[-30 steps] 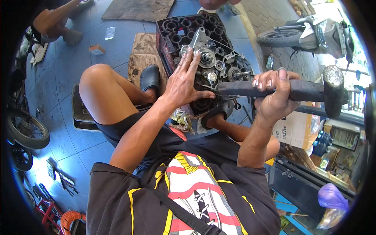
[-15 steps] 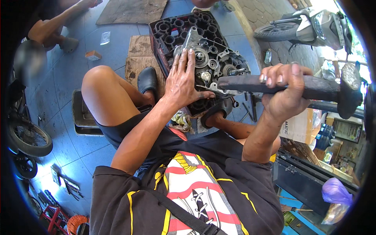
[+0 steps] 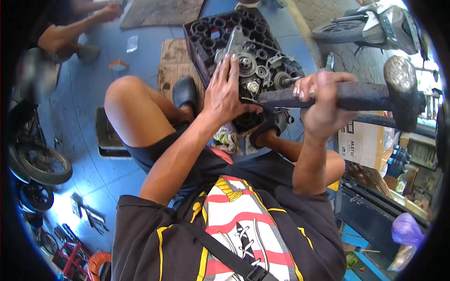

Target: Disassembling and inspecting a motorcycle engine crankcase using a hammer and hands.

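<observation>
My left hand (image 3: 225, 91) lies along a grey metal engine case (image 3: 248, 65) with gears and a protruding shaft. Its fingers are stretched out over the case and its thumb points right along the near edge. In my right hand (image 3: 323, 103), blurred by motion, is a hammer (image 3: 363, 96), gripped by its thick dark handle. The worn head points right, away from the engine; the handle's free end is at the near edge of the case, and I cannot tell whether it touches. A dark red plastic crate (image 3: 191, 49) with round compartments supports the engine.
Stained cardboard (image 3: 171, 56) lies left of the crate, beside my clog (image 3: 185, 91). A grey tray (image 3: 108, 136) sits by my left knee. Another person's arm (image 3: 77, 28) shows at upper left. A motorbike (image 3: 370, 30) stands at upper right; a cardboard box (image 3: 363, 145) is below it.
My right hand and the hammer have moved left, closer to my left hand. The left hand stays on the engine case. The whole view has shifted slightly.
</observation>
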Available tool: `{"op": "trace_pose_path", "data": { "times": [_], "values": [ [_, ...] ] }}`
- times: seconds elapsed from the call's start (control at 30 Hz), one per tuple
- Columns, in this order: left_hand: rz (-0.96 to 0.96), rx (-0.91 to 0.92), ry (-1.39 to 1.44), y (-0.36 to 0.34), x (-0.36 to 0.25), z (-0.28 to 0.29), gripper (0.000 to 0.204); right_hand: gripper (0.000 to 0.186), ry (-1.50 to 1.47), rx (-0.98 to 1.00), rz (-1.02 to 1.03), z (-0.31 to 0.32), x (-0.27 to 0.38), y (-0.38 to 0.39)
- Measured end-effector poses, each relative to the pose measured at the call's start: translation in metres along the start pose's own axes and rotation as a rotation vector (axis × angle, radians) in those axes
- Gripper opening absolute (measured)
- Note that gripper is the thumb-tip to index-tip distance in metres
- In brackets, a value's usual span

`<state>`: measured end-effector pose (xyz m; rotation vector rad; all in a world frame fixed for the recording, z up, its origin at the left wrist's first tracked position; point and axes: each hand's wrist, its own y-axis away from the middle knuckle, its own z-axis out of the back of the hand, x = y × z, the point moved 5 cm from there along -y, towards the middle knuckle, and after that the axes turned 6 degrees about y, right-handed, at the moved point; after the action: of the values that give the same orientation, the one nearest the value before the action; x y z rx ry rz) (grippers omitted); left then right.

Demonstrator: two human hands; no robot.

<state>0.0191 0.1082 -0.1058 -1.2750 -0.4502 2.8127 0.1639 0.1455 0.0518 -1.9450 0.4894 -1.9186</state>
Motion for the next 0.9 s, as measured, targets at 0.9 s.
{"op": "trace_pose_path", "data": {
  "times": [0.9],
  "values": [
    [0.000,0.041,-0.088,-0.018,-0.030,-0.014,0.142,0.016,0.079,-0.182,0.155,0.067,-0.008,-0.003]
  ]
}}
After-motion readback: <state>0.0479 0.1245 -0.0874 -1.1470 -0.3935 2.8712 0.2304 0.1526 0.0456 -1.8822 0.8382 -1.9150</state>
